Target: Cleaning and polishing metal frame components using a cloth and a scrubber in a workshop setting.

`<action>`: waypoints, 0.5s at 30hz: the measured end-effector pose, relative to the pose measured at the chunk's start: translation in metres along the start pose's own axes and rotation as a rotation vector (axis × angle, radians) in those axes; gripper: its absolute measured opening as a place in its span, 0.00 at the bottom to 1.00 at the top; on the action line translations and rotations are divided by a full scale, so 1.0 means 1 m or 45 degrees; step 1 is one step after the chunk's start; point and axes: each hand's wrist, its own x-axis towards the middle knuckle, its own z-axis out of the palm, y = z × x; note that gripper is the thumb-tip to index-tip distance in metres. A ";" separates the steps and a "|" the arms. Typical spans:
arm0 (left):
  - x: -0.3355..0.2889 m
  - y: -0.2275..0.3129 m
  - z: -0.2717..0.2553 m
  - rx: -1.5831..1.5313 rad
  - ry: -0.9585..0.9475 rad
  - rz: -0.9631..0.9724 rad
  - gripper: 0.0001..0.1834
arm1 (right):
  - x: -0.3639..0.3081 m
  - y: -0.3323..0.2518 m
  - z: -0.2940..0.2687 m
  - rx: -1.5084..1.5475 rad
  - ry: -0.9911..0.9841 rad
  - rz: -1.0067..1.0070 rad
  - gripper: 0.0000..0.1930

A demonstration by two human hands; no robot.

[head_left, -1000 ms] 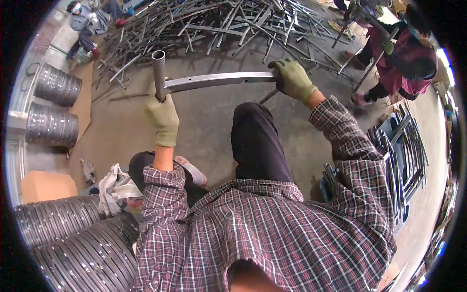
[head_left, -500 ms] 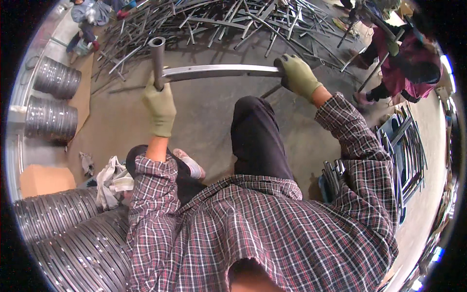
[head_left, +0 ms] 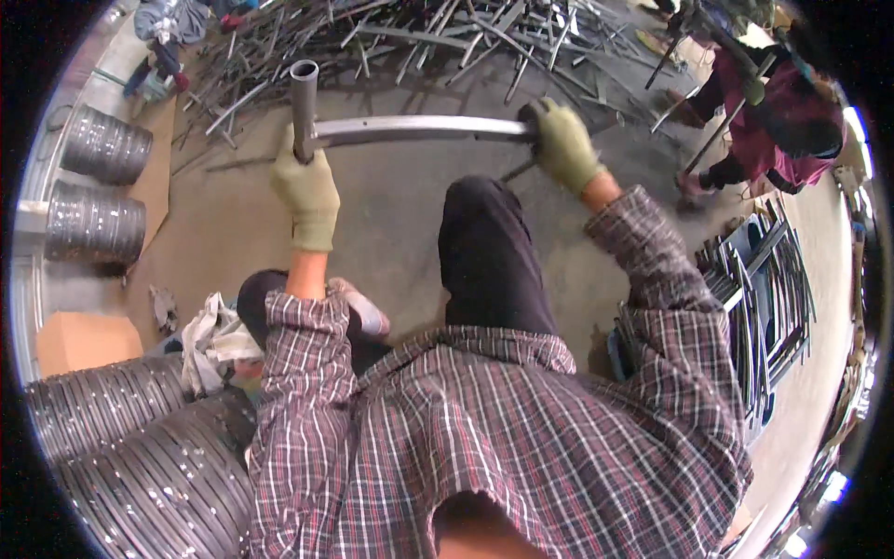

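In front of me I hold a metal frame piece: a slightly curved flat bar joined at its left end to a short round tube with an open top. My left hand, in a greenish glove, is closed around the lower part of that tube. At the bar's other end my right hand, gloved with dark fingertips, grips the tip; its fingers partly hide that end. Beyond the held piece lies a large heap of loose metal bars and tubes on the floor.
Wrapped coils or stacked ring bundles stand at the left, with larger bundles near left. A cardboard box and white cloth lie beside them. Dark bars are stacked at right. A co-worker in maroon works at upper right.
The metal frame piece has shifted slightly up at its tube end and its right end has moved a little left. Both hands keep their grip, and my right forearm has drawn slightly inward.
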 end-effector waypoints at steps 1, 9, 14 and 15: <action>0.002 0.008 0.007 -0.011 0.004 0.005 0.14 | 0.000 -0.015 0.005 0.105 0.113 -0.040 0.19; -0.002 0.010 -0.010 -0.097 -0.150 -0.032 0.15 | -0.011 0.018 0.006 -0.092 0.034 -0.019 0.14; -0.013 0.032 0.011 0.018 0.003 0.242 0.13 | 0.018 -0.073 -0.022 0.262 0.316 -0.281 0.21; -0.019 0.052 0.007 0.062 -0.050 0.287 0.16 | 0.025 -0.096 -0.042 0.240 0.246 -0.334 0.22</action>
